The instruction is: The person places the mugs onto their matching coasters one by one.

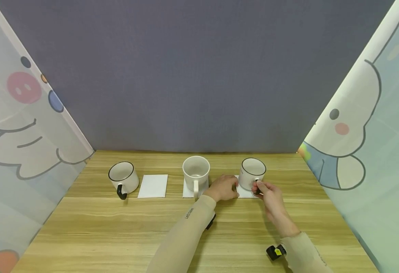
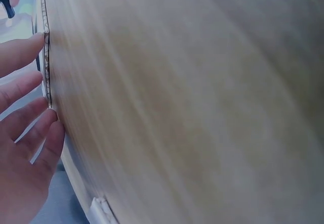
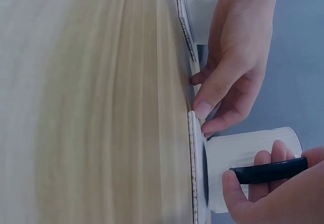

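Observation:
My right hand [image 1: 271, 199] pinches the black handle [image 3: 268, 171] of a white mug with a dark rim [image 1: 248, 180]. This mug is upright on or just over a square white coaster [image 1: 245, 193]; whether its base touches cannot be told. At the coaster's left edge is my left hand [image 1: 224, 187], its loosely bent fingers [image 2: 25, 90] touching that edge. Left of that hand, a taller all-white mug [image 1: 196, 172] stands on another white coaster [image 1: 188, 192], its handle facing me.
A second black-handled mug [image 1: 125, 178] stands on the wooden table [image 1: 117, 235] at the far left. Beside it lies a bare white coaster [image 1: 153, 185]. A grey panel [image 1: 199, 76] rises behind the table, with printed curtains on both sides.

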`<state>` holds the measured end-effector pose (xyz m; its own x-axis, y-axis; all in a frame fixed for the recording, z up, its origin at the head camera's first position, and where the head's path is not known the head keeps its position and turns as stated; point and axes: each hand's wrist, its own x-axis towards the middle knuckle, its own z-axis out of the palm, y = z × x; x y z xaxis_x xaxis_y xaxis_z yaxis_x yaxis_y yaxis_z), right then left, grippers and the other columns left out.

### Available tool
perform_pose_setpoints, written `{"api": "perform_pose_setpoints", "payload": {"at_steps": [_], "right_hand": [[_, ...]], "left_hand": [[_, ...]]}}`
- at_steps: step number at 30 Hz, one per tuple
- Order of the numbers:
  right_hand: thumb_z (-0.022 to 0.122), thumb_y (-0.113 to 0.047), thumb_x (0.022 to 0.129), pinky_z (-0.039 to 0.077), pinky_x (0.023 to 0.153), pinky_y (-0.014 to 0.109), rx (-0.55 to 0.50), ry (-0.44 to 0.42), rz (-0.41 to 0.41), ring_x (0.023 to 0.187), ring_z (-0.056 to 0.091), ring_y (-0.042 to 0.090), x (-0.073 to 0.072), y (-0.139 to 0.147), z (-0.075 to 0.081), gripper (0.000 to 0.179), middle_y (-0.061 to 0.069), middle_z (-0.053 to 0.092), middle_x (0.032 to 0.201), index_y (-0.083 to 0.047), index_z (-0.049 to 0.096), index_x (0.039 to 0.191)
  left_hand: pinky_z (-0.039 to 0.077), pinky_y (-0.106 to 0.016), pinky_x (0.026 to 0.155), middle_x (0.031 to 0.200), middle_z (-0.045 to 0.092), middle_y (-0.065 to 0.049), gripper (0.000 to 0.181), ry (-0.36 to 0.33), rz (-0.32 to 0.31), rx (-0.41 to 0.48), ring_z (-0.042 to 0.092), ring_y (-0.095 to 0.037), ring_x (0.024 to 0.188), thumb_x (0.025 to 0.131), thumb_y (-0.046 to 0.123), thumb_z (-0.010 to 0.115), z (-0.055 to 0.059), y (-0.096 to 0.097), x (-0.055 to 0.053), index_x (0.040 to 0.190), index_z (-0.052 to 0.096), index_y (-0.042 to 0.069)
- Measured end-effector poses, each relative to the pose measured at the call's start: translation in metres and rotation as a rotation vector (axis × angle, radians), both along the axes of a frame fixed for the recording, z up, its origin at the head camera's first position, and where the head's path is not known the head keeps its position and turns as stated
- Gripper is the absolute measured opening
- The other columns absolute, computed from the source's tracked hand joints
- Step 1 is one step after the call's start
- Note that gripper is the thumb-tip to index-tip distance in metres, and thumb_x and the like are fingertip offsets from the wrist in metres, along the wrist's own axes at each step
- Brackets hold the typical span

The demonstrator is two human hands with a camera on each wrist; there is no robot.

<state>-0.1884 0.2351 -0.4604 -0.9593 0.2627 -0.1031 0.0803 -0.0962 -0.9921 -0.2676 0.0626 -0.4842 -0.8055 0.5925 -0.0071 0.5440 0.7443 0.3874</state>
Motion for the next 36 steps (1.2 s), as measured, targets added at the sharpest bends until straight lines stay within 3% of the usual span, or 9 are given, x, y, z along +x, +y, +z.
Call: {"api": "perform_pose_setpoints", "payload": {"at_steps": [8,27,36], "right_hand": [[0.05,-0.006,0.106,0.055,0.082,0.026,0.0,-0.011,0.015,0.081,0.062,0.008,0.003,-0.004,-0.004,0.022,-0.001,0.064,0.085,0.015,0.059,0.109],[0.051,-0.007,0.106,0.056,0.084,0.027,0.029,-0.004,0.035,0.082,0.063,0.008,0.01,-0.001,-0.005,0.023,-0.001,0.065,0.085,0.013,0.062,0.106],[0.05,-0.009,0.107,0.056,0.086,0.027,0.056,-0.021,0.057,0.084,0.063,0.009,0.011,0.002,-0.004,0.027,0.001,0.065,0.087,0.015,0.059,0.112]], "left_hand": [[0.041,-0.032,0.109,0.133,0.062,0.006,0.029,-0.003,0.0,0.004,0.051,-0.018,0.131,0.088,0.033,0.079,-0.002,0.0,-0.001,0.111,0.067,0.02],[0.047,-0.032,0.1,0.126,0.066,0.006,0.029,0.001,0.011,0.008,0.055,-0.018,0.121,0.088,0.034,0.079,-0.001,0.0,-0.001,0.111,0.068,0.02],[0.05,-0.032,0.09,0.114,0.066,0.005,0.021,-0.053,0.081,0.1,0.055,-0.017,0.108,0.09,0.033,0.076,-0.001,0.002,-0.002,0.104,0.069,0.019]]}}
